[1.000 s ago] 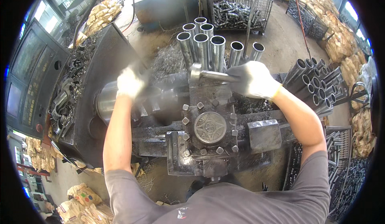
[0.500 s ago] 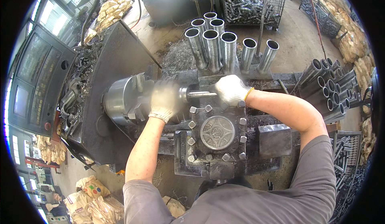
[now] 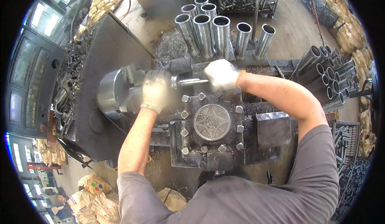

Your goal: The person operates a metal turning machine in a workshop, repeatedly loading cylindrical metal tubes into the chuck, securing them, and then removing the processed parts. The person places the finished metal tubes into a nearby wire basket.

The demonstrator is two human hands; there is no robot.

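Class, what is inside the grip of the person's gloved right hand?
The right hand holds a metal rod; a bare stretch and a wider end show beside the left hand. The part within the grip is covered, so its shape cannot be seen.

This is a metalworking workshop, seemingly on a factory floor. A heavy, grimy lathe (image 3: 108, 51) fills the middle, with a round steel chuck (image 3: 111, 91) left of centre and a control panel (image 3: 26, 83) full of buttons at the left edge. Metal shavings (image 3: 172, 47) lie heaped above the centre. Upright steel pipes (image 3: 221, 35) stand at upper centre, with a wire cage (image 3: 248, 8) of metal parts behind. Bulging sacks (image 3: 106, 3) sit at upper left, near tall windows (image 3: 50, 23).
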